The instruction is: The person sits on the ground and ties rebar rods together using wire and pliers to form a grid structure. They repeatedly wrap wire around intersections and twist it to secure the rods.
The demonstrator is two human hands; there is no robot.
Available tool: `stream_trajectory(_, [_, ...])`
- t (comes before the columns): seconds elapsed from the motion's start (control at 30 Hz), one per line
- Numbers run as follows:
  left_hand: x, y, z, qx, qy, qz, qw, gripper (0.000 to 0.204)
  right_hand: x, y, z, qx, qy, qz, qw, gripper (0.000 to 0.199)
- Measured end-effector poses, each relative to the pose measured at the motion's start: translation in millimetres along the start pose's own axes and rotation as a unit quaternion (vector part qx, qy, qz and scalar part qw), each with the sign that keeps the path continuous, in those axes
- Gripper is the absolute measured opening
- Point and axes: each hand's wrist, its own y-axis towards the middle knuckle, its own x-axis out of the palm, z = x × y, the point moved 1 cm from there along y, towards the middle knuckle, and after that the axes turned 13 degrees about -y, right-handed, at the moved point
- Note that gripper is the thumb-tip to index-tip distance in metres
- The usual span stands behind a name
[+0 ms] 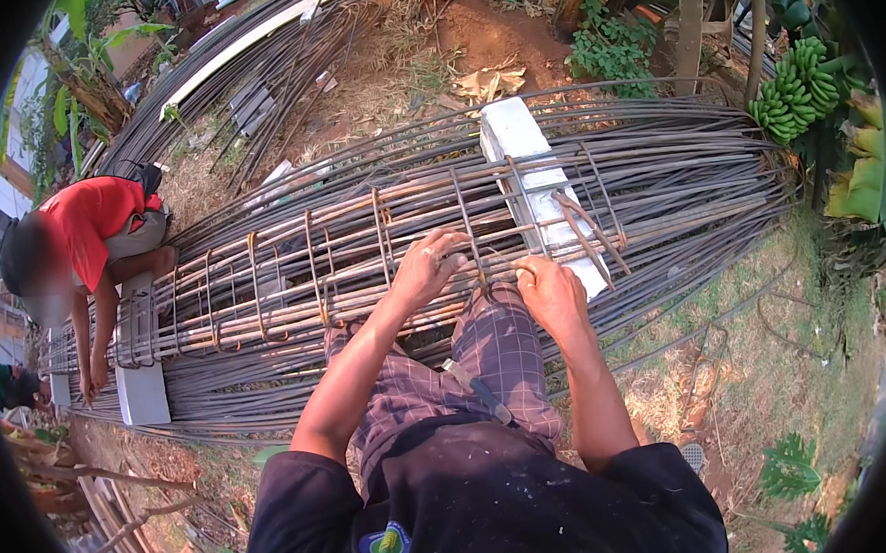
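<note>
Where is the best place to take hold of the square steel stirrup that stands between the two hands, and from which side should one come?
Probably at the top bar of the stirrup, coming from above. It stands upright around the long bars of the rebar cage, so its top is free, while lower parts sit among the bars. The left hand and right hand already rest near its foot, so a grip there would be crowded.
</note>
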Motion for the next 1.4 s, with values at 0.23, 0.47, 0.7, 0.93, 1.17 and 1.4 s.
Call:
stream_trajectory(0.23, [16,39,-39,-0.279,0.116,0.055,0.952,0.023,38,112,-2,-0.009,-0.124,-0.061,0.990,0.027])
stream_trajectory(0.47, [25,66,-77,-0.246,0.255,0.104,0.929,0.035,97,142,-17,0.002,-0.032,-0.068,0.997,0.026])
stream_trajectory(0.7, [33,98,-100,-0.420,0.133,0.089,0.893,0.043,101,144,-22,-0.019,-0.044,-0.069,0.996,0.028])
stream_trajectory(0.93, [35,94,-90,-0.427,0.026,0.186,0.884,0.031,109,151,-14,-0.047,-0.060,-0.043,0.996,0.026])
stream_trajectory(1.17, [37,102,-83,-0.437,0.110,0.113,0.886,0.041,99,153,-2,-0.078,-0.175,-0.065,0.979,0.023])
stream_trajectory(1.4, [23,50,-59,-0.142,0.119,0.331,0.925,0.015,21,141,5,-0.123,-0.261,-0.010,0.957,0.015])
